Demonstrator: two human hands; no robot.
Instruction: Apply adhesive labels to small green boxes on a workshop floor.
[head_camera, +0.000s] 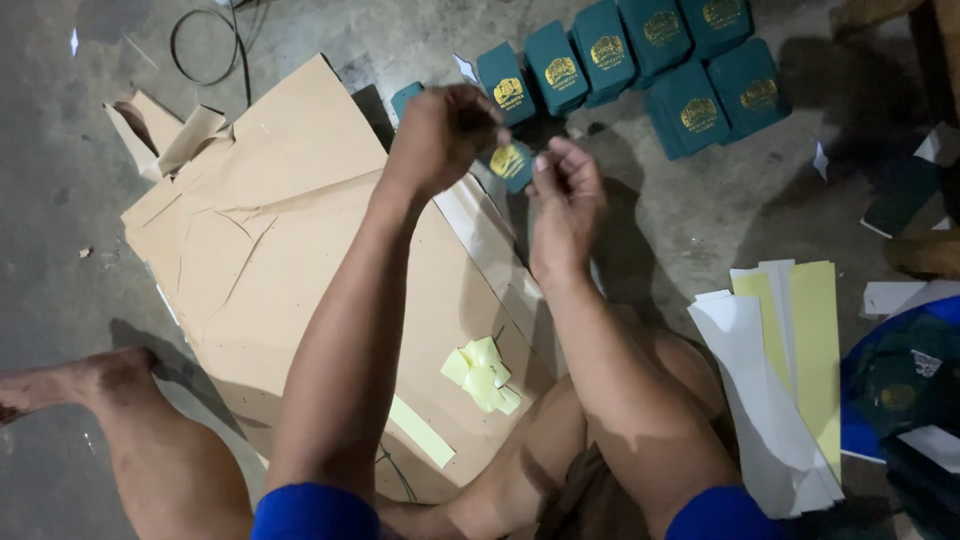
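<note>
At frame centre a green booklet (512, 163) is being handled, pinched by the closed fingers of the left hand (440, 135) and right hand (565, 200); a steady grip seems needed next.

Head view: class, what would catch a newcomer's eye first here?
Two raised hands, the left hand and right hand, meet at the centre over a small green booklet. Behind them, at the top, a row of green booklets with gold emblems lies on the concrete floor. Crumpled yellow strips sit on brown cardboard below.
</note>
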